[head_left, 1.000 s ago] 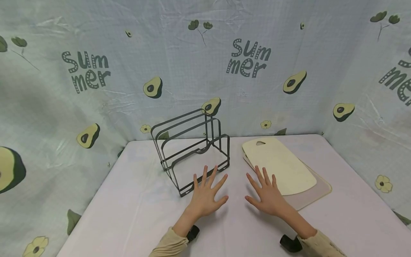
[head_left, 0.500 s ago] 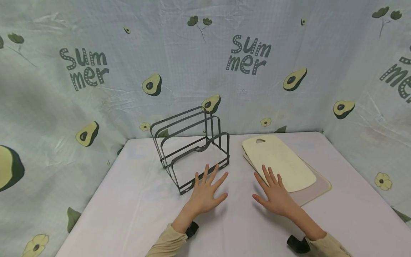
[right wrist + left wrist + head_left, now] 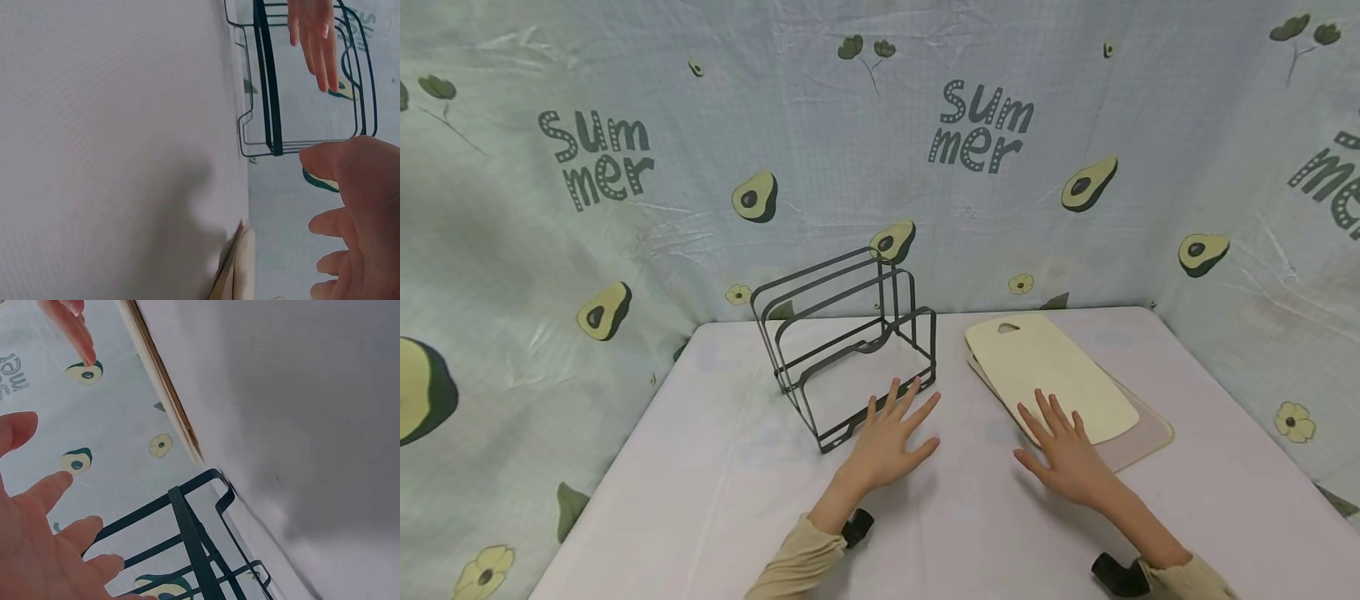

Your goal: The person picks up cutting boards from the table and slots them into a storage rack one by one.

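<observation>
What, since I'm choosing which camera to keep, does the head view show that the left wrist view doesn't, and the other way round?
Only head: the beige sleeves, the black wrist-worn devices, and the handle hole in the upper cream cutting board.

Only left wrist: the palm side of the left hand, and a nearly edge-on look along the stacked cutting boards.

Both: the left hand, the right hand, the black metal rack, the boards, the table and the avocado-print cloth.

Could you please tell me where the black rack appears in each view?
Head: the black rack stands left of centre.
Left wrist: black rack, bottom, left of centre.
Right wrist: black rack, top, right of centre.
Shared landmark: the cream board, seen edge-on in both wrist views.
</observation>
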The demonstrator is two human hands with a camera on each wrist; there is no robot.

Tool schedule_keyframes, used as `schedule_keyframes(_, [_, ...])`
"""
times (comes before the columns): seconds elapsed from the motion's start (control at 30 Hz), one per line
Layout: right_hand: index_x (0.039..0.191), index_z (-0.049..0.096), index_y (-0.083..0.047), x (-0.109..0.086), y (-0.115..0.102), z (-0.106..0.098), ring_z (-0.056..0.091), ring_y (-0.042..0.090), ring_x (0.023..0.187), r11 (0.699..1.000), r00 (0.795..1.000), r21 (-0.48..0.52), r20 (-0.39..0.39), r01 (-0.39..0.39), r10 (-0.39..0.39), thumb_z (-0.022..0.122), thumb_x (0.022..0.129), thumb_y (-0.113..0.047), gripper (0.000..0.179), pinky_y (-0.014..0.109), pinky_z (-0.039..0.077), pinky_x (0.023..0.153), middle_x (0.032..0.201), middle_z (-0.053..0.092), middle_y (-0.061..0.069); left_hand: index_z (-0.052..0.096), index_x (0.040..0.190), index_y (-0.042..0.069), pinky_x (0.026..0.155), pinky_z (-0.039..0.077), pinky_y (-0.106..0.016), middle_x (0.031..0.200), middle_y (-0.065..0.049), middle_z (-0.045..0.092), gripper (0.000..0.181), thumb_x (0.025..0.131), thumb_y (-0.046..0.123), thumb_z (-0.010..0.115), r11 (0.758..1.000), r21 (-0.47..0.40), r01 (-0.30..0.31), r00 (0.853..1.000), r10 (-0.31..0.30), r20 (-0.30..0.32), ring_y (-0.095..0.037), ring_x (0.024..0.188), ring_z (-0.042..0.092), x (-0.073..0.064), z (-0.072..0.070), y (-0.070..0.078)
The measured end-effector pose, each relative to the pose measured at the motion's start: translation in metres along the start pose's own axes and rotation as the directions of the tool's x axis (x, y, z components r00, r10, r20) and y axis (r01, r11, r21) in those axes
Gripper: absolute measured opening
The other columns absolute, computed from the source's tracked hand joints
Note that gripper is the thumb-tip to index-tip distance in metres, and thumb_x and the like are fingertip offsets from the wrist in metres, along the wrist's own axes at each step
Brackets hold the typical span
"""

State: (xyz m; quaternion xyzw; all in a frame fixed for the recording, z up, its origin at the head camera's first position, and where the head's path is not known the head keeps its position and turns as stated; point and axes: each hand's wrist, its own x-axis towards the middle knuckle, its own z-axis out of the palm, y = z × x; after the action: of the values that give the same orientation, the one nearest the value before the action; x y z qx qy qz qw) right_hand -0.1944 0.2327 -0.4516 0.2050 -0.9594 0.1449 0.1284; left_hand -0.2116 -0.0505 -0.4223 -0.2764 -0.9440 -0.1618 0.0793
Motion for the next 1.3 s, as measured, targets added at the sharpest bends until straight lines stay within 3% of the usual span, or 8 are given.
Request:
schedule_keyframes(0.2, [0.136, 0.035, -0.004, -0.007, 0.013, -0.009, 0.012, 0.040, 0.135, 0.995, 0.999, 0.085, 0.004, -0.053, 0.052, 0.053, 0.086, -0.036, 0.062, 0.066, 0.014, 0.096, 0.144, 0.019, 0.026, 0.026, 0.141, 0.028, 0.102, 0.016, -0.062, 0.150, -0.004, 0.018, 0.055, 0.090, 0.045, 0.040, 0.993, -0.114, -0.028, 0.999, 0.031, 0.025, -0.034, 0.137, 0.010, 0.009, 0.002, 0.005])
schedule_keyframes(0.33, [0.135, 0.036, -0.002, -0.012, 0.022, -0.015, 0.017, 0.045, 0.132, 0.989, 0.996, 0.118, 0.010, -0.094, 0.093, 0.053, 0.086, -0.034, 0.061, 0.067, 0.014, 0.095, 0.143, 0.020, 0.028, 0.030, 0.140, 0.024, 0.102, 0.017, -0.062, 0.148, -0.007, 0.021, 0.053, 0.091, 0.040, 0.043, 0.972, -0.231, -0.050, 0.998, 0.055, 0.014, -0.036, 0.136, 0.014, 0.014, 0.006, 0.008])
schedule_keyframes(0.53, [0.136, 0.032, 0.002, -0.021, 0.037, -0.022, 0.019, 0.052, 0.127, 0.975, 0.992, 0.180, 0.021, -0.129, 0.128, 0.050, 0.089, -0.031, 0.060, 0.070, 0.015, 0.091, 0.141, 0.018, 0.033, 0.031, 0.139, 0.020, 0.102, 0.015, -0.063, 0.147, -0.012, 0.024, 0.054, 0.091, 0.042, 0.041, 0.904, -0.424, -0.061, 0.997, 0.077, 0.020, -0.034, 0.137, 0.014, 0.018, 0.011, 0.014])
schedule_keyframes(0.73, [0.136, 0.026, 0.006, -0.026, 0.055, -0.036, 0.026, 0.059, 0.117, 0.939, 0.982, 0.287, 0.034, -0.188, 0.186, 0.043, 0.093, -0.025, 0.056, 0.068, 0.029, 0.083, 0.138, 0.016, 0.038, 0.033, 0.139, 0.014, 0.105, 0.022, -0.053, 0.145, -0.010, 0.028, 0.053, 0.093, 0.039, 0.040, 0.828, -0.557, -0.057, 0.995, 0.090, 0.032, -0.031, 0.135, 0.022, 0.025, 0.019, 0.019])
schedule_keyframes(0.87, [0.134, 0.029, 0.009, -0.027, 0.067, -0.047, 0.025, 0.059, 0.118, 0.915, 0.973, 0.337, 0.010, -0.221, 0.231, 0.040, 0.094, -0.024, 0.053, 0.068, 0.029, 0.083, 0.135, 0.021, 0.040, 0.036, 0.136, 0.009, 0.108, 0.025, -0.041, 0.142, -0.009, 0.035, 0.049, 0.093, 0.030, 0.044, 0.770, -0.637, -0.032, 0.996, 0.078, 0.045, -0.025, 0.133, 0.030, 0.031, 0.022, 0.025])
schedule_keyframes(1.03, [0.133, 0.029, 0.011, -0.028, 0.082, -0.059, 0.031, 0.057, 0.115, 0.890, 0.956, 0.363, 0.006, -0.276, 0.293, 0.036, 0.095, -0.024, 0.051, 0.064, 0.032, 0.084, 0.132, 0.026, 0.041, 0.041, 0.133, 0.007, 0.103, 0.033, -0.040, 0.137, -0.008, 0.043, 0.044, 0.092, 0.025, 0.045, 0.722, -0.692, 0.027, 0.996, 0.043, 0.084, -0.024, 0.127, 0.040, 0.038, 0.026, 0.035])
schedule_keyframes(1.2, [0.135, 0.025, 0.009, -0.028, 0.098, -0.066, 0.035, 0.057, 0.111, 0.872, 0.932, 0.333, 0.081, -0.359, 0.353, 0.029, 0.096, -0.029, 0.054, 0.063, 0.036, 0.081, 0.129, 0.030, 0.041, 0.046, 0.126, -0.003, 0.095, 0.042, -0.039, 0.127, -0.021, 0.050, 0.038, 0.091, 0.012, 0.046, 0.614, -0.788, 0.055, 0.996, 0.019, 0.085, -0.033, 0.115, 0.050, 0.046, 0.034, 0.047])
schedule_keyframes(1.3, [0.135, 0.024, 0.009, -0.026, 0.107, -0.067, 0.034, 0.058, 0.112, 0.852, 0.912, 0.328, 0.128, -0.409, 0.389, 0.026, 0.096, -0.032, 0.057, 0.063, 0.036, 0.081, 0.129, 0.029, 0.041, 0.046, 0.123, -0.007, 0.090, 0.044, -0.044, 0.123, -0.029, 0.050, 0.035, 0.092, 0.008, 0.043, 0.477, -0.869, 0.132, 0.990, -0.014, 0.143, -0.040, 0.110, 0.052, 0.045, 0.027, 0.059])
